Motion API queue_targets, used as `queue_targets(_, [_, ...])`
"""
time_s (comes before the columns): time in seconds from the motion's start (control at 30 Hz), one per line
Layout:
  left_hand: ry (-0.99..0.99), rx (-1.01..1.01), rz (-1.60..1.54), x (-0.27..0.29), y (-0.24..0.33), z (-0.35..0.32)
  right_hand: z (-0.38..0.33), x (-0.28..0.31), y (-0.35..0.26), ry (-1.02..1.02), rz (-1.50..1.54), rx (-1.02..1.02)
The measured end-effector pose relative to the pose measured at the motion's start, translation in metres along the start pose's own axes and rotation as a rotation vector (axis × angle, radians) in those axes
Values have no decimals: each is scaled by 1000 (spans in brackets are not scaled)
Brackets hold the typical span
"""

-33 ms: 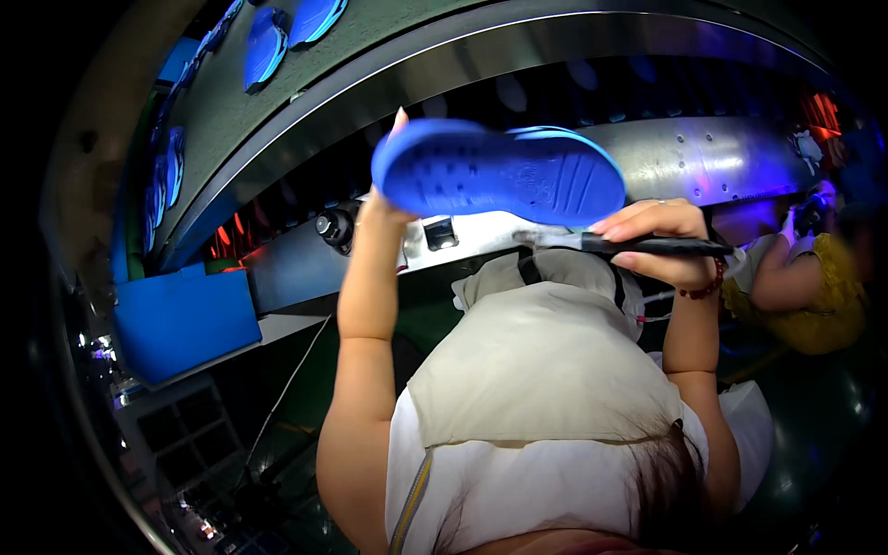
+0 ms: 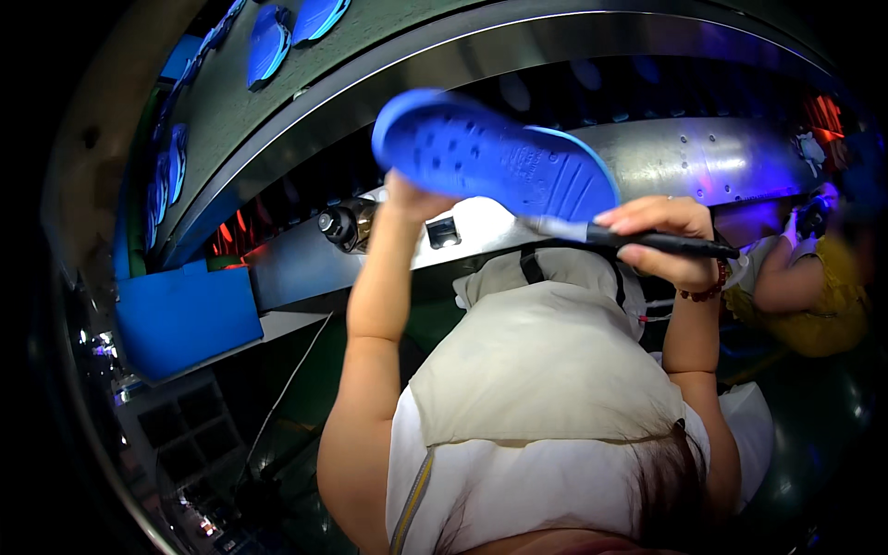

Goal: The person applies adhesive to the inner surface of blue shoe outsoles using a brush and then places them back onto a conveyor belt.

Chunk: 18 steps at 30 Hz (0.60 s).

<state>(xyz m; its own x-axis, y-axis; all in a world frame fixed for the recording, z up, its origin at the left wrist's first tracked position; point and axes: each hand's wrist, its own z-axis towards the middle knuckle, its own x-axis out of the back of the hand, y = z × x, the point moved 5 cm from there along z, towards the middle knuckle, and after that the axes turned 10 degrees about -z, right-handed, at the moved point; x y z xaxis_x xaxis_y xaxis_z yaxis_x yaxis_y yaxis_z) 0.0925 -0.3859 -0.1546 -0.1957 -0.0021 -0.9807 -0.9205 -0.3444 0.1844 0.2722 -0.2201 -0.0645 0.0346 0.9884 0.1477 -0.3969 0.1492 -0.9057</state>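
My left hand point(image 2: 416, 192) grips the left end of a blue foam shoe sole point(image 2: 499, 159), mostly from below; its fingertips are hidden behind the sole. The sole is held in the air, tilted with its left end higher. Its face shows small square dents on the left and raised bars on the right. In my right hand point(image 2: 673, 236) is a brush point(image 2: 597, 233) with a black handle and pale bristles, pinched between thumb and fingers. The brush lies just under the sole's right end; whether the bristles touch it I cannot tell.
A green conveyor belt point(image 2: 208, 139) with several blue soles point(image 2: 268, 44) curves along the far left behind a metal rail. On the metal ledge point(image 2: 481, 227) stands a bottle with a black cap point(image 2: 338, 226). A blue box point(image 2: 190, 319) sits left; another person in yellow point(image 2: 805, 301) is at the right.
The left end of the sole has risen, so it tilts more. My left thumb, earlier showing above the sole, is now hidden. My right hand and brush have barely moved.
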Motion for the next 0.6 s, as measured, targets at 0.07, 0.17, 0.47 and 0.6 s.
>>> queue_targets(0.07, [-8, -24, -213, 0, -38, 25, 0, 3, 16, 225, -39, -96])
queue_targets(0.17, [140, 80, 36, 9, -75, 33, 2, 6, 50, 292, -91, -363])
queue_targets(0.47, [271, -206, 198, 8, -49, 35, 12, -43, 9, -65, -599, 174])
queue_targets(0.6, [209, -215, 114, -1, -46, 38, 17, -15, 21, 14, -145, 38])
